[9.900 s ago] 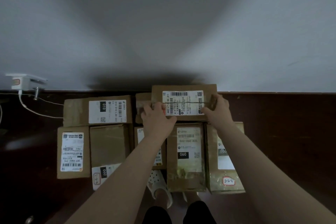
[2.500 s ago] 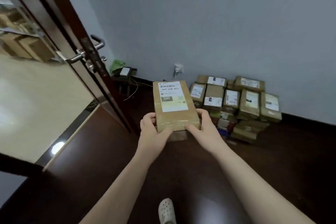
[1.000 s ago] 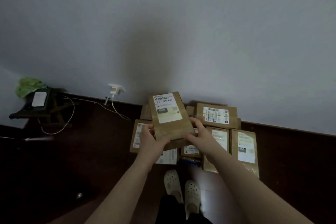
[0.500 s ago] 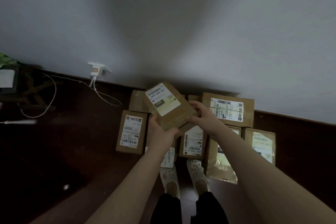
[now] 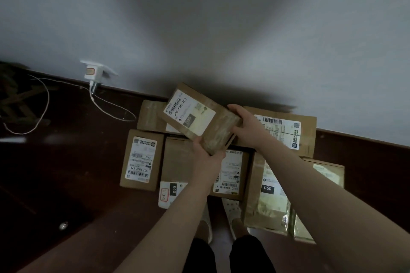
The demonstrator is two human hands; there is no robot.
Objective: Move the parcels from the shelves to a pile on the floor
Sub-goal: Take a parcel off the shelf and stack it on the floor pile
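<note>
Head view: both hands grip parcel [image 5: 200, 118]; underside hidden.

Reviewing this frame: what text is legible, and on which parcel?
"060-06B A05": held parcel.
"060": black tag, held parcel.
"507-P802 172": left parcel.
"060": front parcel.
"060": glossy parcel.
Other labels and fine print: too blurred to read.
</note>
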